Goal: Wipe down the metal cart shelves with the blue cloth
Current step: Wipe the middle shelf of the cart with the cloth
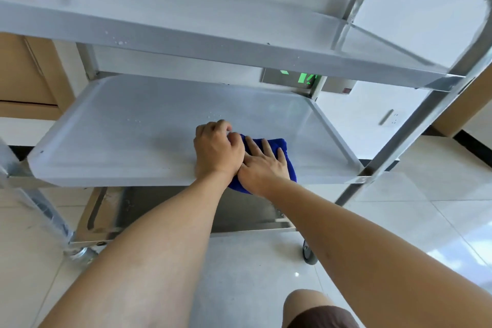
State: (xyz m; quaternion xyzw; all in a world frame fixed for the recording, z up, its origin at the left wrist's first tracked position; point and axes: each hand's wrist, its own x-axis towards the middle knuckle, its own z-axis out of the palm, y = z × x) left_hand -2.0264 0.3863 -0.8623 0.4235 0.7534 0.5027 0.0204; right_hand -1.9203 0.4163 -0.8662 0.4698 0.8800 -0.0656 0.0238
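Cart [415, 125]: a three-tier steel trolley seen from above and in front; its right upright and curved handle frame the shelves, which leaves the front side open for reaching in.

Top shelf [186, 2]: overhangs the working tier, with a few water drops on its front lip (my guess is it has been wetted or wiped, though I cannot tell which).

Middle shelf [111, 130]: the tier being worked; a shallow tray with a raised rim, scattered drops near its centre, and bare metal across its left half that looks yet to be wiped.

Left hand [217, 150]: set on the shelf just left of the cloth, fingers curled, seemingly pinching the cloth's left edge; probably there to bunch it and steer the stroke.

Cloth [288, 165]: blue, folded, lying on the middle shelf near its front edge, right of centre, with one corner drooping over the lip; mostly hidden under the hands.

Right hand [263, 165]: flat on the cloth, fingers straight and spread, pressing down so the whole pad bears on the metal; its thumb side touches the left hand.

Bottom shelf [239, 210]: darker, below and behind the arms, apparently still to do.

Floor [399, 221]: pale glossy tile.
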